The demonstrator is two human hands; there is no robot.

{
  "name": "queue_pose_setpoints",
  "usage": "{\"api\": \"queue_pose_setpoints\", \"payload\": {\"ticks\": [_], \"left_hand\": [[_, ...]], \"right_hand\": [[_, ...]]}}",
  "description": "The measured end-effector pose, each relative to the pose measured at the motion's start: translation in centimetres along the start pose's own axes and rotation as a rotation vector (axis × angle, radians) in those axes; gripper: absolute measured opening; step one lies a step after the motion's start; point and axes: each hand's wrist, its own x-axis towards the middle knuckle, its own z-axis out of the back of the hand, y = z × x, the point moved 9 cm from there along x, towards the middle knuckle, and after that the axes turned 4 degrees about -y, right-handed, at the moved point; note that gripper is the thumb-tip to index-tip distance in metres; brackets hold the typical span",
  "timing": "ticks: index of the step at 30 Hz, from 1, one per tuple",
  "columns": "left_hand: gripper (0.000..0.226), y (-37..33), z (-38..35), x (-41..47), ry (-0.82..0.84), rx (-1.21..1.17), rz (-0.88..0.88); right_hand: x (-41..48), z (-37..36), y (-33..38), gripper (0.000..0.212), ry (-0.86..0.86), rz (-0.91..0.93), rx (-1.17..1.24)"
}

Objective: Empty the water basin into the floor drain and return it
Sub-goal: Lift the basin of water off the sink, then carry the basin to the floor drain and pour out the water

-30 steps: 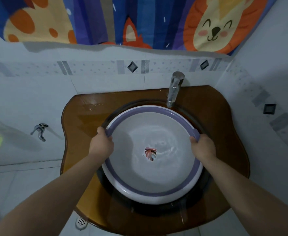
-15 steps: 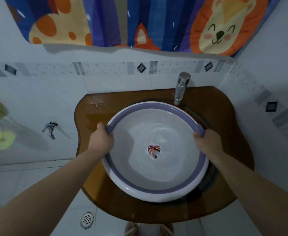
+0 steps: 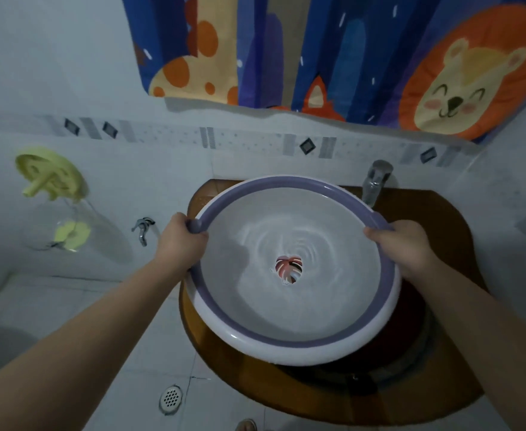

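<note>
A round white water basin with a purple rim holds rippling water and has a leaf picture on its bottom. It hangs lifted above the brown sink counter, jutting past the counter's left edge. My left hand grips the rim on the left side. On the right side my right hand grips the rim, thumb over the edge. The round metal floor drain lies on the tiled floor below and left of the basin.
A chrome tap stands at the counter's back, close to the basin's far right rim. A small wall tap and a yellow holder are on the left wall. A colourful animal curtain hangs above. My foot shows at the bottom.
Both hands have raised the basin off the sink and carried it leftward. The water ripples more. The view has swung left, showing more of the floor and the drain.
</note>
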Motion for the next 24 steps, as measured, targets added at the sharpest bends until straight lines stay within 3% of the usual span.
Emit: {"api": "queue_pose_setpoints", "payload": {"ticks": [5, 9, 17, 24], "left_hand": [[0.017, 3.1, 5.5, -1.7, -0.191, -0.111, 0.113], [0.020, 5.7, 9.3, -3.8, -0.328, -0.143, 0.188], [0.046, 13.1, 17.2, -8.3, -0.511, -0.066, 0.438], [0.046, 19.9, 23.6, -11.1, -0.587, -0.034, 0.573]], "right_hand": [[0.4, -4.4, 3.2, 0.044, 0.130, 0.008, 0.012], [0.0, -8.6, 5.9, 0.018, 0.247, 0.079, 0.028], [-4.2, -18.6, 9.9, 0.060, 0.437, 0.154, -0.018], [-10.0, -27.8, 11.9, 0.049, 0.586, 0.174, -0.094]]}}
